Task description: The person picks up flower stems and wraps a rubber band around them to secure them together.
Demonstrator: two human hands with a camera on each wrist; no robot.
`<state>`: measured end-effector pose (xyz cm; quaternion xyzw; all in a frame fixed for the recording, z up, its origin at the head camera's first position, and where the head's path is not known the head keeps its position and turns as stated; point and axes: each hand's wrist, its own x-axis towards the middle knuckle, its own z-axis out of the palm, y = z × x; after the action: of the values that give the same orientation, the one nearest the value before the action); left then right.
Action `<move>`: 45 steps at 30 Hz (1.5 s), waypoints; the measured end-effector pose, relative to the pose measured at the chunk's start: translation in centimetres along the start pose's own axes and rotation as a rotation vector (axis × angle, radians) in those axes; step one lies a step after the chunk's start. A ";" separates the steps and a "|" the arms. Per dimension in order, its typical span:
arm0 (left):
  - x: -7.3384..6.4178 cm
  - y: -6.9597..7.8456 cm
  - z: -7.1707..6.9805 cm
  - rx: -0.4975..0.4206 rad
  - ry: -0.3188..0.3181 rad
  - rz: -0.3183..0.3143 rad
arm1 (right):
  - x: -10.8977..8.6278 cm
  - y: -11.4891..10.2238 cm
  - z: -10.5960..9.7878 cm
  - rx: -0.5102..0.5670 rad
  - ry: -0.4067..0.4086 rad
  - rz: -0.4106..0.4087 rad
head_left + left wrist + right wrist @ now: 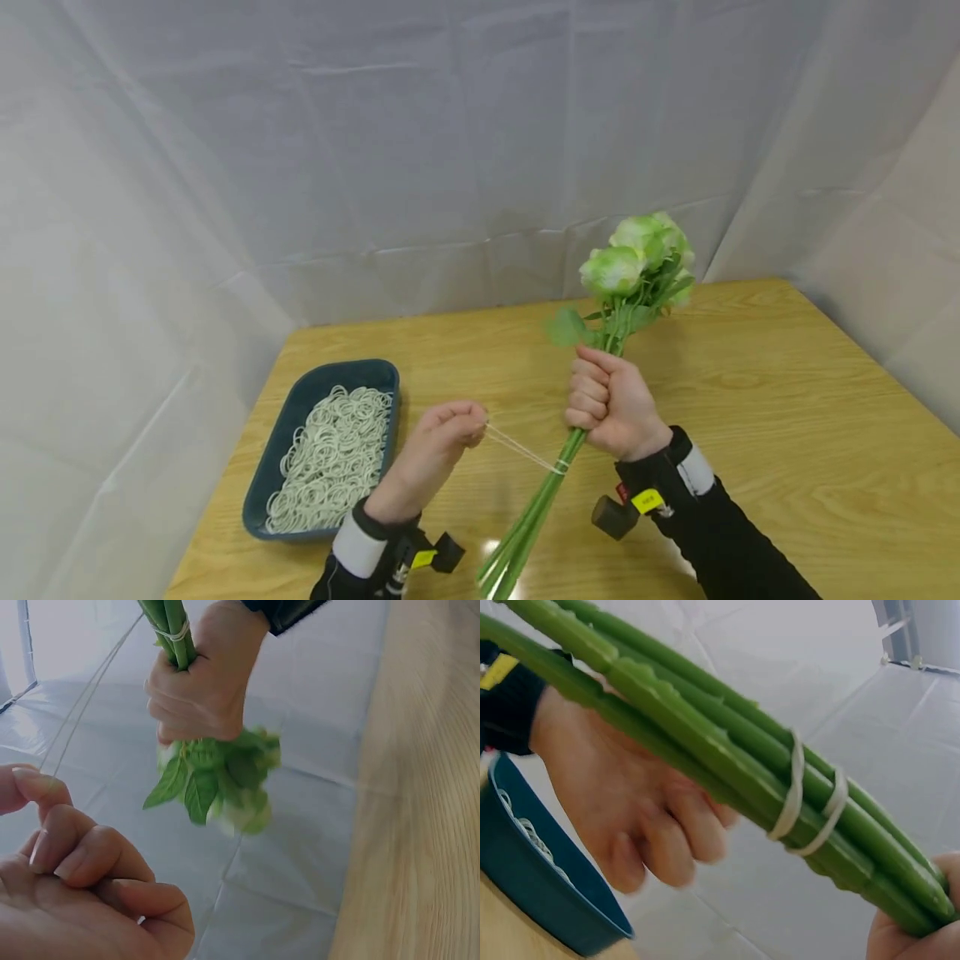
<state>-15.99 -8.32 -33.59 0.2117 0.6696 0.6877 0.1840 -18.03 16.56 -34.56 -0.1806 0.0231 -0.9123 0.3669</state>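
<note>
My right hand (611, 404) grips a bunch of flowers by its green stems (727, 750), just under the leaves. Pale green and white blooms (633, 254) top the bunch, which leans with its stem ends toward me. A whitish rubber band (799, 787) wraps the stems below the right hand. My left hand (438, 446), to the left of the stems, pinches a loop of the band between thumb and forefinger. In the left wrist view the stretched strands (90, 690) run taut from those fingertips to the stems.
A dark blue tray (258, 467) stands on the wooden table (750, 500) at the left. Inside it lies a heap of whitish rubber bands (337, 458). Light grey sheeting (450, 150) hangs behind the table and along both sides.
</note>
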 end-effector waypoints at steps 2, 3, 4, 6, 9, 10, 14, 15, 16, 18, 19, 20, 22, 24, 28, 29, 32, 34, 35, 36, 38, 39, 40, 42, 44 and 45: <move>0.1 -0.2 0.0 -0.049 -0.016 0.004 | 0.2 0.6 -0.1 0.027 -0.007 0.027; 0.1 -0.2 0.0 -0.067 -0.025 0.012 | 0.3 0.9 -0.1 0.047 -0.011 0.038; 0.1 -0.3 0.0 -0.078 -0.033 0.022 | 0.4 1.2 -0.2 0.070 -0.016 0.049; 0.2 -0.5 0.2 -0.094 -0.049 0.048 | 0.5 1.9 0.0 0.116 -0.018 0.075; 0.5 -0.7 0.4 -0.103 -0.080 0.102 | 0.5 2.8 0.4 0.188 -0.008 0.096; 0.6 -0.8 0.5 -0.106 -0.086 0.115 | 0.5 3.0 0.6 0.213 -0.003 0.091; 0.7 -1.4 0.5 -0.110 -0.089 0.181 | -0.1 3.3 1.5 0.337 -0.033 -0.033; 0.7 -1.7 0.5 -0.105 -0.086 0.202 | -0.3 3.3 1.8 0.366 -0.049 -0.083; 0.8 -1.9 0.6 -0.094 -0.089 0.232 | -0.6 3.1 2.1 0.392 -0.065 -0.138; 1.0 -2.4 1.0 -0.091 -0.088 0.264 | -1.1 2.7 2.7 0.442 -0.092 -0.236; 1.1 -2.7 1.2 -0.090 -0.095 0.284 | -1.3 2.5 2.9 0.460 -0.096 -0.276; 1.1 -3.0 1.5 -0.077 -0.093 0.298 | -1.5 2.2 3.1 0.478 -0.094 -0.307; 1.1 -3.5 2.2 -0.010 -0.077 0.338 | -1.9 1.5 3.4 0.510 -0.070 -0.351; 0.9 -3.9 3.1 0.063 -0.042 0.307 | -2.2 0.7 3.7 0.531 -0.043 -0.379; 0.4 -4.2 5.6 0.294 -0.005 0.309 | -2.9 -0.9 4.2 0.554 -0.027 -0.442; 0.3 -4.1 6.2 0.352 -0.008 0.320 | -3.0 -1.3 4.3 0.550 -0.027 -0.459; -0.1 -3.9 7.3 0.594 0.017 0.460 | -3.2 -2.0 4.3 0.518 -0.034 -0.518; -0.1 -3.8 7.7 0.748 0.056 0.588 | -3.1 -2.3 4.1 0.482 -0.037 -0.558; -0.2 -3.7 7.8 0.796 0.070 0.625 | -3.0 -2.3 4.0 0.459 -0.039 -0.578; -0.3 -3.6 7.9 0.828 0.083 0.656 | -2.9 -2.3 4.0 0.438 -0.044 -0.599; -0.3 -3.5 8.1 0.854 0.098 0.701 | -2.6 -2.2 3.9 0.378 -0.047 -0.647; -0.4 -3.5 8.1 0.855 0.103 0.709 | -2.4 -2.2 3.8 0.339 -0.050 -0.676; -0.5 -3.4 8.2 0.853 0.107 0.703 | -2.3 -2.1 3.8 0.296 -0.052 -0.708; -0.7 -3.4 8.4 0.839 0.108 0.675 | -2.0 -2.0 3.8 0.201 -0.074 -0.774; -0.8 -3.3 8.6 0.835 0.111 0.656 | -1.8 -1.9 3.8 0.091 -0.110 -0.853; -0.9 -3.3 8.7 0.825 0.113 0.640 | -1.6 -1.7 3.7 0.034 -0.135 -0.891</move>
<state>-10.70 -1.38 -36.78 0.4233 0.7954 0.3991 -0.1702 -16.79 19.27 -31.27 -0.2257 -0.0960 -0.9677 -0.0582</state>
